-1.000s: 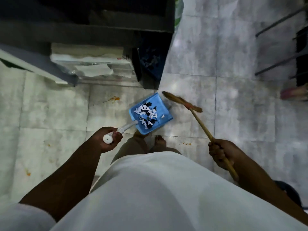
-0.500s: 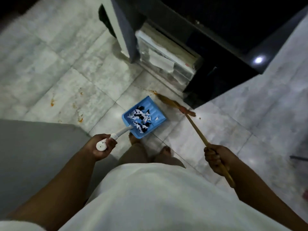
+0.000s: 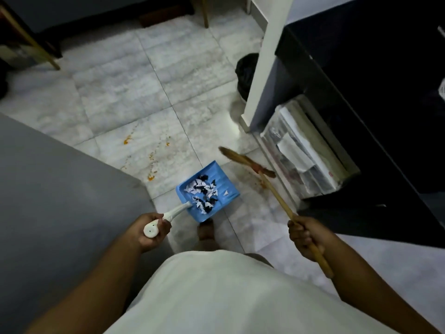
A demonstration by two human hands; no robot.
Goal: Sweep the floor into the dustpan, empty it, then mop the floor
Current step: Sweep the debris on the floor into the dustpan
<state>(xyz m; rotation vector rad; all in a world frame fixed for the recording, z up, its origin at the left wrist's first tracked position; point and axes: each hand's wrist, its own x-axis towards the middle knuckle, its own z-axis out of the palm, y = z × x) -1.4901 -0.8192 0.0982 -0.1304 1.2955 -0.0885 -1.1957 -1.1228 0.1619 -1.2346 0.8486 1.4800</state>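
My left hand [image 3: 150, 231] grips the white handle of a blue dustpan [image 3: 224, 191], held level above the grey tiled floor [image 3: 149, 92]. Black and white paper scraps [image 3: 202, 191] lie in its tray. My right hand [image 3: 304, 236] grips the wooden stick of a broom [image 3: 245, 161], whose brown bristle head hangs just right of the dustpan, off the floor. Orange specks [image 3: 151, 165] dot the tiles ahead of the dustpan.
A black bin [image 3: 246, 73] stands ahead on the right, partly behind a white post [image 3: 267, 59]. A dark cabinet [image 3: 375, 92] with stacked papers [image 3: 301, 150] beneath it fills the right. A grey surface [image 3: 60, 201] lies at my left. Wooden furniture legs [image 3: 36, 48] stand far back.
My view has swung to the left, bringing the black bin and more open floor into sight. Both hands keep the same hold; the dustpan and broom stay side by side.
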